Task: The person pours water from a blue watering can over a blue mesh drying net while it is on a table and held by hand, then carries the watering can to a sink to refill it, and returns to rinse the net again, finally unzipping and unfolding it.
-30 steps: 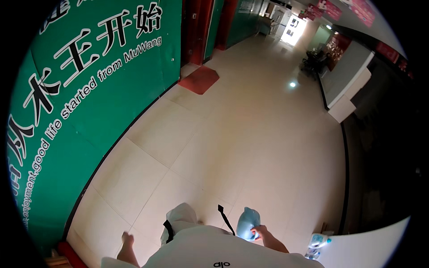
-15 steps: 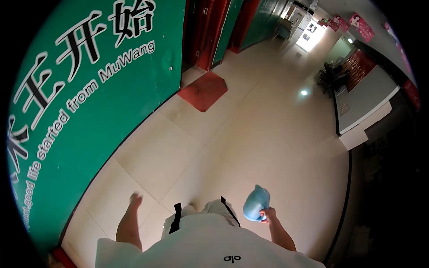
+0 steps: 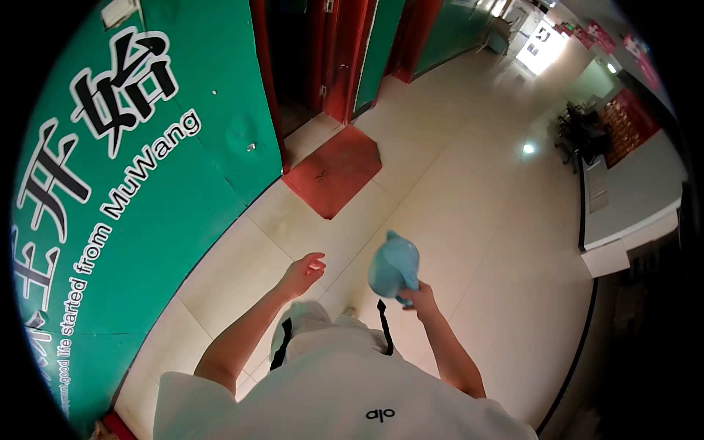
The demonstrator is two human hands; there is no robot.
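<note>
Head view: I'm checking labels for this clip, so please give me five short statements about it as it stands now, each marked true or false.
1. The right hand holds a light-blue container. True.
2. Both hands grip the container. False: the left hand is apart from it, with nothing visible in its grasp.
3. A red mat lies on the floor by a red-framed doorway. True.
4. The wall at the picture's left is plain white. False: the wall is green, with large lettering.
5. The person's shirt is pale, with small dark marks on it. True.
</note>
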